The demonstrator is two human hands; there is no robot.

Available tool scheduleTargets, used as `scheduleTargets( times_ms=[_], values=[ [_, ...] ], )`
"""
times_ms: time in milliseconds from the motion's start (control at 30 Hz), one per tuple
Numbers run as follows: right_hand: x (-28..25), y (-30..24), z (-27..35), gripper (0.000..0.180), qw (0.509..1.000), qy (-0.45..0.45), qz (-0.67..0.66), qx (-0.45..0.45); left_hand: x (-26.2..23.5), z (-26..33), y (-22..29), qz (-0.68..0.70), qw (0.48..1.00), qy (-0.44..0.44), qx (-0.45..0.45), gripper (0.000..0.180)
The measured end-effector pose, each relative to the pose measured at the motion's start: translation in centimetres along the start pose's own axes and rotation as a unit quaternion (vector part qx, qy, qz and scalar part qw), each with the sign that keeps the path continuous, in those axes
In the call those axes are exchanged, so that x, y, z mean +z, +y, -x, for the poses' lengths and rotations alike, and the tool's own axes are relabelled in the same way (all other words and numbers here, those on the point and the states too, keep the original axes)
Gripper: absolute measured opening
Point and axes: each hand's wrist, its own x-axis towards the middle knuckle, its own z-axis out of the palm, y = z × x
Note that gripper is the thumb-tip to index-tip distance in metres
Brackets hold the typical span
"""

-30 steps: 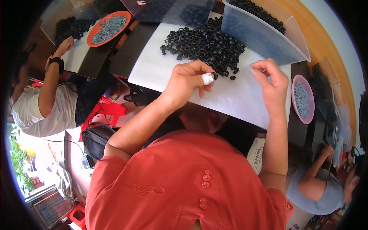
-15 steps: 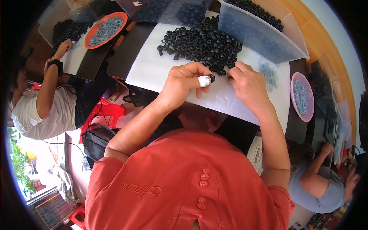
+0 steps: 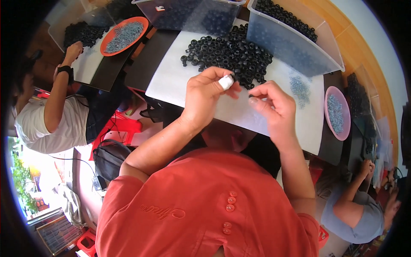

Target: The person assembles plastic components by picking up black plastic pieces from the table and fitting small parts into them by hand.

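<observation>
My left hand point(image 3: 200, 96), its thumb wrapped in white tape, pinches a small round black part point(image 3: 233, 77), mostly hidden by the thumb and fingers. Facing it, my right hand point(image 3: 280, 109) has thumb and forefinger together on a tiny dark piece point(image 3: 251, 96), too small to name. Both hands are raised over the near part of a white board point(image 3: 167, 81), a short gap between them. Just beyond the fingers lies a heap of black ring-shaped parts point(image 3: 231, 53). To the right of the heap, small silvery pieces point(image 3: 301, 91) lie scattered on the board.
Clear plastic bins point(image 3: 295, 53) of black parts stand along the far side. A pink bowl point(image 3: 347, 115) of silvery pieces is at the right, an orange bowl point(image 3: 104, 49) at the left. One person point(image 3: 53, 124) works at the left, another point(image 3: 355, 214) at the right.
My right hand has come away from the heap's edge toward me and turned, showing a dark piece at its fingertips. My left hand has tilted, and its black part is now less visible.
</observation>
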Motion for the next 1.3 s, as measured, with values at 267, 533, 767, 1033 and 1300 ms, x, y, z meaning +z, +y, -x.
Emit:
scheduleTargets(
  times_ms=[267, 533, 767, 1033, 1300],
  values=[
    [4.7, -0.4, 0.5, 0.007, 0.976, 0.02, -0.212, 0.038, 3.5, -1.5, 1.9, 0.072, 0.996, 0.029, -0.042, 0.018],
    [4.3, -0.6, 1.3, 0.009, 0.991, 0.047, -0.127, -0.001, 3.8, -1.4, 1.0, 0.123, 0.992, 0.001, -0.039, 0.013],
    [3.4, -0.2, 2.2, 0.013, 0.993, 0.034, -0.035, -0.104, 4.6, -0.7, 0.2, 0.118, 0.989, 0.024, -0.081, 0.012],
    [0.0, -0.4, 1.6, 0.011, 0.992, 0.106, -0.064, -0.029, 3.5, -0.2, -1.5, -0.022, 0.999, -0.015, -0.042, 0.017],
    [-1.5, 1.0, -1.0, 0.012, 0.958, 0.089, -0.234, 0.141, 2.6, 0.1, -2.4, -0.088, 0.993, -0.061, -0.048, 0.018]
  ],
)
